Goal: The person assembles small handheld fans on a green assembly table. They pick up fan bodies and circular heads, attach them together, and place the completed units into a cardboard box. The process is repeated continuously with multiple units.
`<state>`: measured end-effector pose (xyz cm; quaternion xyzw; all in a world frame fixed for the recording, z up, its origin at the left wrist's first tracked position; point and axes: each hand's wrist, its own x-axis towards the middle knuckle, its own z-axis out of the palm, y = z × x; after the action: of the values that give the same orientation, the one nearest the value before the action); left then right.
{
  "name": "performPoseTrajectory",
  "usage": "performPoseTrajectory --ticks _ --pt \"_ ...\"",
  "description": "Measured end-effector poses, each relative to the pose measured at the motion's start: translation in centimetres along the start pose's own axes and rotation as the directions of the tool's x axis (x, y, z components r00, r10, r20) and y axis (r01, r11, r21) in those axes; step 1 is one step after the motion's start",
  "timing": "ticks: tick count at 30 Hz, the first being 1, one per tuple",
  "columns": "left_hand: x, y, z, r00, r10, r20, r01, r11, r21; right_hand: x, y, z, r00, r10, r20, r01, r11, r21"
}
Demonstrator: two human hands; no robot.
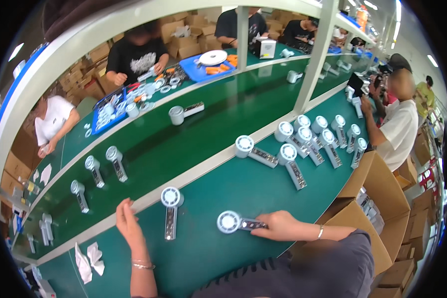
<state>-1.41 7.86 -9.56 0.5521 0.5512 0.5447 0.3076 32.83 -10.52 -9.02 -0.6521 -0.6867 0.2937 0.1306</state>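
My right hand (283,226) grips the handle end of a light-blue handheld fan (229,222). Its round head points left and the open handle bares a dark circuit board. The fan is at the green tabletop; whether it touches the surface I cannot tell. My left hand (128,223) is raised near the pale rail, fingers stretched out and nothing in it. Between my hands lies another fan (171,198), head away from me, its handle also uncovered. A group of similar fans (303,134) lies farther right on the same bench.
Beyond the pale rail (198,179), a green conveyor belt (149,144) carries several fans. An open cardboard box (350,223) with parts stands at my right. Crumpled tissue (89,260) lies at left. A metal post (315,64) rises ahead. Co-workers sit across; one person (395,119) works at right.
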Motion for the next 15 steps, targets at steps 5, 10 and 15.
performPoseTrajectory --ticks 5,10,15 --pt "0.0 -4.9 -1.5 0.988 -0.157 -0.008 0.157 0.985 0.071 4.4 0.6 1.7 0.960 -0.092 0.264 0.080 0.995 0.055" --pt "-0.5 -7.4 0.5 0.971 -0.095 0.220 0.067 0.989 0.131 5.2 0.1 1.1 0.857 0.145 0.495 -0.418 0.759 0.500" --pt "-0.5 -7.1 0.7 0.968 -0.044 0.249 0.029 0.997 0.066 4.0 -7.2 -6.3 0.819 -0.268 -0.508 0.499 0.770 0.397"
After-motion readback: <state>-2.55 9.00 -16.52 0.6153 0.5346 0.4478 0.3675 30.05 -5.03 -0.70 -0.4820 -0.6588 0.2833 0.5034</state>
